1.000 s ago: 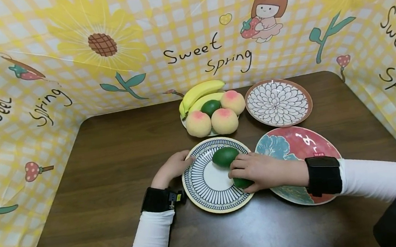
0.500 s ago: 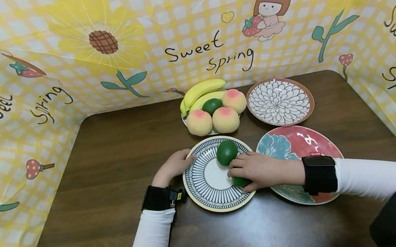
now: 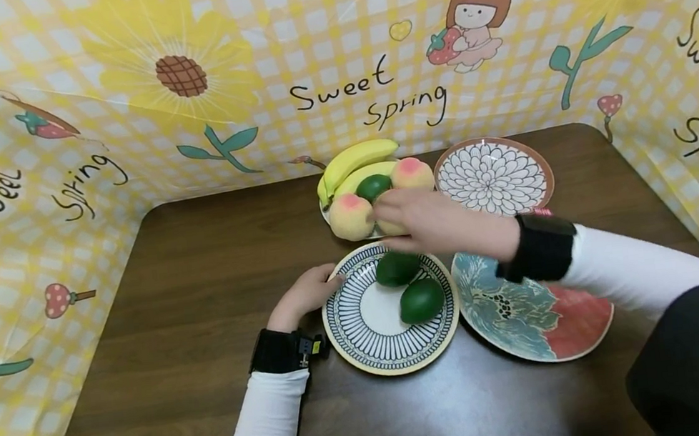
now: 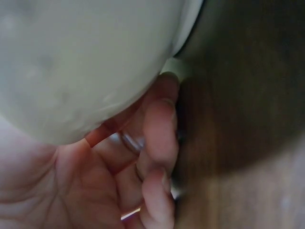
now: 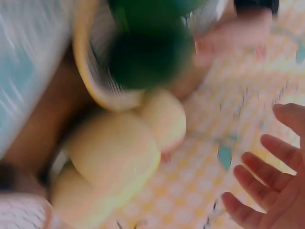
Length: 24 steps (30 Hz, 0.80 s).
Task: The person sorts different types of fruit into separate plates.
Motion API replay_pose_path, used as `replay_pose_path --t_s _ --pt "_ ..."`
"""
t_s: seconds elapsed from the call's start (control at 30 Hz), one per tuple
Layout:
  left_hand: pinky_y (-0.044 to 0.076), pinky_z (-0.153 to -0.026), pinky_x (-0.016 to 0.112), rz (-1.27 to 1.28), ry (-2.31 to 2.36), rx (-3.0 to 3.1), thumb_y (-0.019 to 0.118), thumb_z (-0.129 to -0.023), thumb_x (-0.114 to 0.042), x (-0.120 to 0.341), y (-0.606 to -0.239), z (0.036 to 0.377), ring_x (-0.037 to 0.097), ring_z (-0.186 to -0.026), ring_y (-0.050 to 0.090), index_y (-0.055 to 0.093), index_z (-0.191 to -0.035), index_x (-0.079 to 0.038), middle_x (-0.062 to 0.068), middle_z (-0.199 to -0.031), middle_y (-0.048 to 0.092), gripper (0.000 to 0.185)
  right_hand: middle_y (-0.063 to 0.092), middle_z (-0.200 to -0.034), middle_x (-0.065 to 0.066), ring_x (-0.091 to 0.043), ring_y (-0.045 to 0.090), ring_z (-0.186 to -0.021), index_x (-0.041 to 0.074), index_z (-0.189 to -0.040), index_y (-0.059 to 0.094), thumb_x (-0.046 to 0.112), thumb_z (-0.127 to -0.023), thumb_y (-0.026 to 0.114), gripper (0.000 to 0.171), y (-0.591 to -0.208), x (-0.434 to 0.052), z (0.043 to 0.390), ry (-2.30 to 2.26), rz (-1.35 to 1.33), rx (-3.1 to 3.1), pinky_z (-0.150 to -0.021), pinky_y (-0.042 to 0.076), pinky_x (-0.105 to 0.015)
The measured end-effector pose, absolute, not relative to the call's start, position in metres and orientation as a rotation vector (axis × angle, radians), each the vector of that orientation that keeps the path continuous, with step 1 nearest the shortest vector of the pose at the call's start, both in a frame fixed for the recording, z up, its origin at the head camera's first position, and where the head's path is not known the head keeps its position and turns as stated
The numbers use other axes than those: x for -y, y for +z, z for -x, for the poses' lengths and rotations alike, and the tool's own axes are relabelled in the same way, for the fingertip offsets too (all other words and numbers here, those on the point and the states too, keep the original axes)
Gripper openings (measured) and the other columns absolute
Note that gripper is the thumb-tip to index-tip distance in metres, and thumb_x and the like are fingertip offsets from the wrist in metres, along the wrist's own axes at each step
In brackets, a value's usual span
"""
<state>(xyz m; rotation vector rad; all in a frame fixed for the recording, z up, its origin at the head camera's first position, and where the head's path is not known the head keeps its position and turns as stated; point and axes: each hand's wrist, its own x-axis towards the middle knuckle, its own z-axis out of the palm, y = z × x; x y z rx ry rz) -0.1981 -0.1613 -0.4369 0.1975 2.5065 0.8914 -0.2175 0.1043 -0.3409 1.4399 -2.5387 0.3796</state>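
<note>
Left hand [image 3: 305, 295] has the striped plate [image 3: 376, 315] by its left rim — thumb on top, fingers curled underneath. Right hand [image 3: 424, 220] looks like it's got nothing, fingers loosely spread and pointing left over the front-right peach [image 3: 389, 226]. Can't tell if they touch. That peach is way nearer the right hand, sits just past the plate's far edge, and it's round — so no long axis to line up with.

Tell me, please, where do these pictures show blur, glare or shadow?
Head view: pale glare on the table, slight blur on the right hand; left wrist: dark shadow beside the left fingers; right wrist: green fruits and peaches strongly smeared, right fingers clearer.
</note>
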Motion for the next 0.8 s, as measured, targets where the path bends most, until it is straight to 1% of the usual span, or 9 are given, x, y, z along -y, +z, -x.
replay_pose_path --t_s 0.07,0.17,0.27,0.33,0.43,0.5,0.67,0.73,0.8 --pt "0.05 -0.084 0.033 -0.197 0.892 -2.504 0.049 -0.108 -0.023 0.162 -0.437 0.197 0.018 -0.085 0.064 0.065 -0.12 -0.004 0.01 -0.097 0.068 0.027 0.066 -0.128 -0.017 -0.034 0.063 -0.12 0.003 -0.129 0.064 0.027 -0.096 0.069 0.041 -0.328 -0.094 0.241 0.411 -1.348 2.668 -0.101 0.053 -0.048" --pt "0.049 -0.085 0.033 -0.195 0.894 -2.514 0.05 -0.108 -0.023 0.163 -0.437 0.196 0.018 -0.086 0.063 0.065 -0.119 -0.005 0.01 -0.097 0.068 0.027 0.058 -0.141 -0.021 -0.039 0.053 -0.133 0.003 -0.14 0.058 0.024 -0.099 0.066 0.046 -0.317 -0.079 0.278 0.4 -1.22 2.905 -0.111 0.045 -0.051" --pt "0.048 -0.089 0.035 -0.197 0.908 -2.522 0.05 -0.108 -0.024 0.161 -0.438 0.195 0.018 -0.088 0.063 0.065 -0.119 -0.005 0.01 -0.098 0.068 0.027 0.053 -0.148 -0.022 -0.04 0.049 -0.138 0.003 -0.146 0.053 0.017 -0.099 0.062 0.05 -0.316 -0.065 0.31 0.328 -1.15 3.098 -0.115 0.041 -0.05" --pt "0.049 -0.089 0.036 -0.214 0.914 -2.516 0.049 -0.108 -0.023 0.16 -0.439 0.194 0.018 -0.088 0.063 0.065 -0.12 -0.005 0.01 -0.098 0.068 0.027 0.051 -0.15 -0.023 -0.038 0.049 -0.138 0.003 -0.149 0.05 0.011 -0.097 0.061 0.053 -0.321 -0.06 0.324 0.316 -1.131 3.2 -0.114 0.041 -0.047" --pt "0.049 -0.088 0.034 -0.216 0.913 -2.503 0.05 -0.108 -0.024 0.158 -0.441 0.192 0.016 -0.086 0.063 0.065 -0.122 -0.005 0.009 -0.098 0.069 0.028 0.048 -0.153 -0.023 -0.036 0.048 -0.137 0.005 -0.153 0.045 0.007 -0.095 0.058 0.059 -0.332 -0.055 0.334 0.334 -1.077 3.324 -0.109 0.041 -0.044" --pt "0.05 -0.086 0.032 -0.208 0.917 -2.492 0.05 -0.108 -0.023 0.158 -0.441 0.191 0.015 -0.083 0.064 0.065 -0.124 -0.005 0.009 -0.097 0.069 0.028 0.046 -0.154 -0.023 -0.037 0.047 -0.138 0.006 -0.154 0.043 0.005 -0.095 0.058 0.061 -0.339 -0.054 0.337 0.362 -1.039 3.368 -0.109 0.04 -0.045" --pt "0.052 -0.084 0.033 -0.187 0.94 -2.495 0.05 -0.108 -0.022 0.16 -0.438 0.193 0.015 -0.079 0.066 0.064 -0.126 -0.005 0.011 -0.096 0.071 0.029 0.051 -0.15 -0.023 -0.037 0.048 -0.139 0.003 -0.151 0.047 0.004 -0.093 0.062 0.06 -0.353 -0.053 0.343 0.346 -1.041 3.311 -0.115 0.04 -0.046" --pt "0.053 -0.086 0.034 -0.184 0.942 -2.498 0.049 -0.108 -0.023 0.161 -0.437 0.193 0.014 -0.08 0.066 0.064 -0.129 -0.005 0.011 -0.098 0.071 0.031 0.055 -0.146 -0.021 -0.034 0.052 -0.132 0.002 -0.148 0.051 0.002 -0.091 0.063 0.058 -0.357 -0.052 0.345 0.356 -1.06 3.285 -0.113 0.042 -0.044" --pt "0.052 -0.089 0.035 -0.178 0.942 -2.497 0.049 -0.108 -0.023 0.162 -0.436 0.194 0.014 -0.082 0.066 0.063 -0.131 -0.005 0.01 -0.1 0.071 0.032 0.059 -0.141 -0.02 -0.03 0.054 -0.121 0.001 -0.145 0.054 0.001 -0.089 0.064 0.057 -0.359 -0.051 0.347 0.38 -1.081 3.271 -0.107 0.043 -0.04"
